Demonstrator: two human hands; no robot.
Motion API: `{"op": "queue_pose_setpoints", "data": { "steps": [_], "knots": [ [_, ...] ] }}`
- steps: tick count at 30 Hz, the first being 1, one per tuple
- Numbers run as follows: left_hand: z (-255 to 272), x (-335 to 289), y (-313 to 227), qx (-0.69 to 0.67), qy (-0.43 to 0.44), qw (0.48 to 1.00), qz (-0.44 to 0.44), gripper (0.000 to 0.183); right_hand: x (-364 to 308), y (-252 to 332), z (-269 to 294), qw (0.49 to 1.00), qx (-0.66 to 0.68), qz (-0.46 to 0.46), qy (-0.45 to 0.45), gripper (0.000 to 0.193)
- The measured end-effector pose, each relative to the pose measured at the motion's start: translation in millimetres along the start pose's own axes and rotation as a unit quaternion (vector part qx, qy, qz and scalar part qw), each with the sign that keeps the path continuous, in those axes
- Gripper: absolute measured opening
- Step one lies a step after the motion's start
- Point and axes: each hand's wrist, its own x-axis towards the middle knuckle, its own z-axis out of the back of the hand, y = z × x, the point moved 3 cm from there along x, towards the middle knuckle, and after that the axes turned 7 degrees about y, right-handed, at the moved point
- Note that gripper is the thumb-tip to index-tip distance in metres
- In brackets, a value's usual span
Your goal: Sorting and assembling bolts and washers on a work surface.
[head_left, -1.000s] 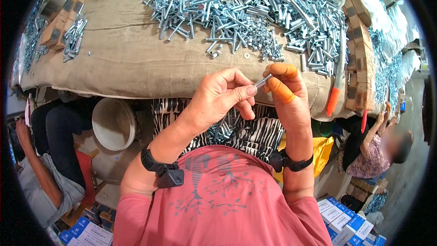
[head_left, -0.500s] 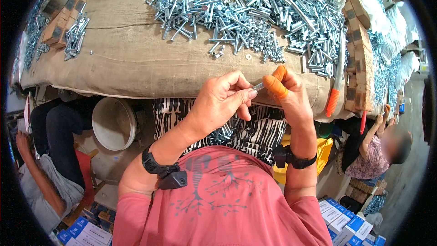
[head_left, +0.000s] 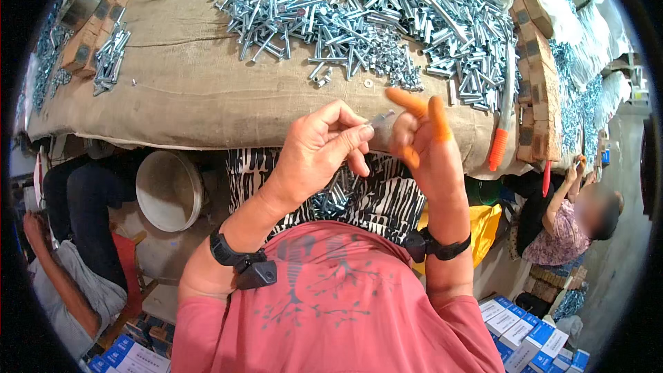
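Over the near edge of the cloth-covered bench, my left hand is closed in a pinch on a slim silvery bolt, whose blurred end points toward my right hand. My right hand is beside it with its fingers spread, smeared a little by motion, and holds nothing I can see. Orange finger covers sit on its thumb and fingers. Past my hands lie loose bolts, a small heap of nuts and metal sleeves. A flat washer rests apart on the cloth. More metal pieces gather in my lap.
Bricks border the bench's right side, beside a tool with an orange grip. A white bucket stands below on the left. Other people sit left and right. Blue-and-white boxes are stacked at lower right.
My right hand has let go of the bolt's end, and its fingers have spread from a pinch. My left hand keeps its hold, slightly farther left in the picture.
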Motion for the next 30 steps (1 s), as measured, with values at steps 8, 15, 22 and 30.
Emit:
{"op": "queue_pose_setpoints", "data": {
  "steps": [8, 15, 22, 30],
  "knots": [
    [6, 0, 2, 0.023, -0.064, 0.997, -0.029, 0.012, -10, 7, -7, 0.984, 0.113, -0.007, 0.137, 0.074],
    [14, 4, 9, 0.011, -0.022, 1.0, 0.004, 0.011, 5, 9, -1, 0.995, -0.1, 0.024, -0.008, 0.045],
    [20, 3, -4, 0.118, 0.062, 0.989, 0.071, 0.01, -4, 13, 17, 0.937, -0.237, -0.113, 0.229, 0.034],
    [54, 50, -18, 0.606, -0.173, 0.764, -0.14, 0.013, 29, 20, 20, 0.975, -0.217, 0.04, -0.038, 0.02]
  ]
}}
